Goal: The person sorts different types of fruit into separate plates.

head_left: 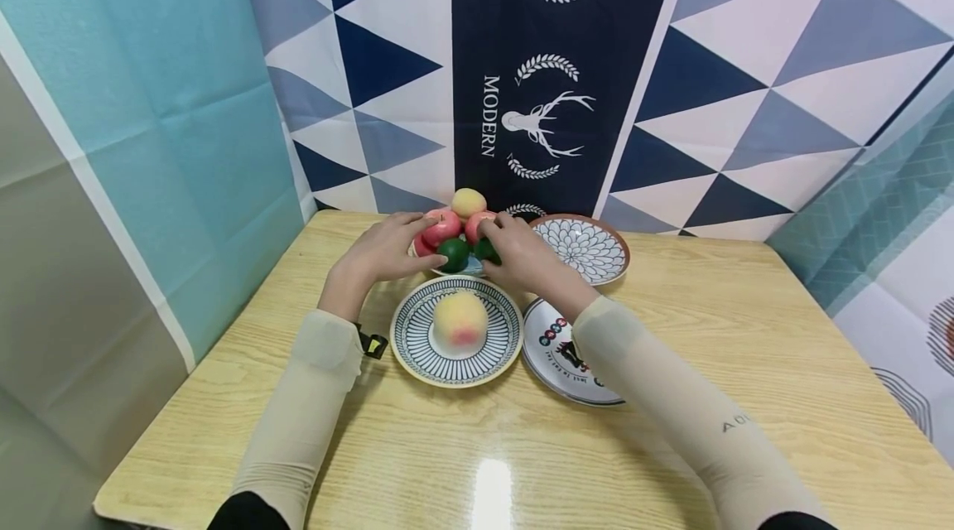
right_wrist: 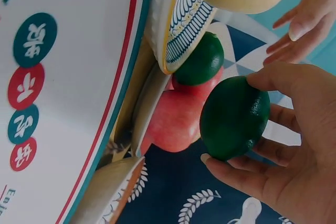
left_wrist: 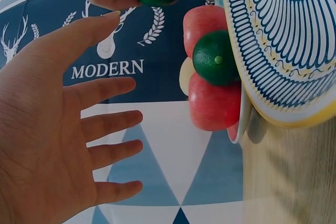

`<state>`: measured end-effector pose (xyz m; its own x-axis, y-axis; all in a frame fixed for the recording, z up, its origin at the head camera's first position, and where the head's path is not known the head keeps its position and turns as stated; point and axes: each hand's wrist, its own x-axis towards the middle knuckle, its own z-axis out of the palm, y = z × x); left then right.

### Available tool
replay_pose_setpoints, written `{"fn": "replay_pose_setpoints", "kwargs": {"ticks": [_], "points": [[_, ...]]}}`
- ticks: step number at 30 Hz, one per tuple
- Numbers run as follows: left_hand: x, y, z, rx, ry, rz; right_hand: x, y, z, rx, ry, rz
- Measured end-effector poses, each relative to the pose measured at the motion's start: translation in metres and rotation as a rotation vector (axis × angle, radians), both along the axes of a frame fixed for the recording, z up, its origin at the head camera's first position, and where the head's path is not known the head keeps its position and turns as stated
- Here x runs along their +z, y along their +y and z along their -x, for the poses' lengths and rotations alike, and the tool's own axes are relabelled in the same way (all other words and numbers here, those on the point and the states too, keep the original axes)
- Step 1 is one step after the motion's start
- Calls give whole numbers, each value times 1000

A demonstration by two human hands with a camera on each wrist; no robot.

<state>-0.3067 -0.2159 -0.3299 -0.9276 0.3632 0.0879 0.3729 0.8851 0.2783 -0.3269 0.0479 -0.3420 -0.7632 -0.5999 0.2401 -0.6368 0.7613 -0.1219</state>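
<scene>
My right hand point(head_left: 522, 255) pinches a dark green lime point(right_wrist: 233, 119) between thumb and fingers, raised beside the fruit pile. With fingers spread, my left hand point(left_wrist: 44, 119) is at the pile's left side, holding nothing. The pile has red apples point(head_left: 442, 227), a second green lime point(head_left: 452, 255) and a yellow peach point(head_left: 468, 202) at the back. It sits in a shallow dish point(head_left: 474, 267), mostly hidden by fruit. In front of it, a blue-striped plate point(head_left: 406, 348) carries a large yellow peach point(head_left: 460, 319) with a pink blush.
A brown-rimmed plate point(head_left: 589, 252) with a petal pattern stands at the back right. Partly under my right forearm lies a white plate point(head_left: 547, 364) with printed lettering. A patterned curtain point(head_left: 402, 99) hangs close behind the wooden table point(head_left: 402, 464).
</scene>
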Motion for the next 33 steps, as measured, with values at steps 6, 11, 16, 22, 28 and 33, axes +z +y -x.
{"fn": "replay_pose_setpoints", "kwargs": {"ticks": [6,11,16,22,28,33], "points": [[-2,1,3,-12,2,11,4,10,-8,-10,16,9],[-1,0,0,-9,-1,8,8,17,-13,7,15,34],[0,1,0,-10,1,0,9,26,-16,10,14,54],[-2,1,1,-16,10,4,11,38,-23,8,-3,83],[0,1,0,-15,3,-11,11,47,-32,35,2,96],[1,0,0,-17,3,-8,9,56,-39,29,-1,109]]}}
